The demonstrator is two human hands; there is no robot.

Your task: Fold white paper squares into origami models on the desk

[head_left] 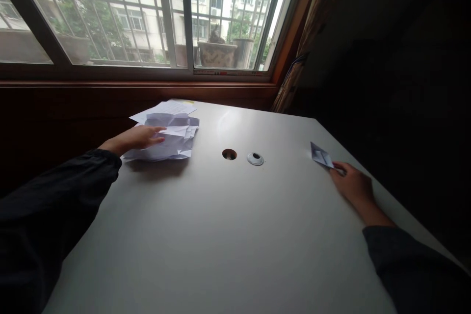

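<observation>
Head view looks down across a white bench (221,235) set under a barred window (99,19). The left hand (134,140) reaches onto a heap of crumpled white paper (172,137), its fingers (156,131) lying extended and slightly apart over the heap's near edge, not clamped. A flat printed sheet (162,109) sticks out from beneath the heap toward the window. The right hand (353,184) sits well apart, near the bench's right edge, its fingers (340,169) touching the corner of a small folded paper (321,155); whether they pinch it, I cannot tell. Between the hands, a round hole (229,154) and a white grommet cap (255,158) lie side by side.
</observation>
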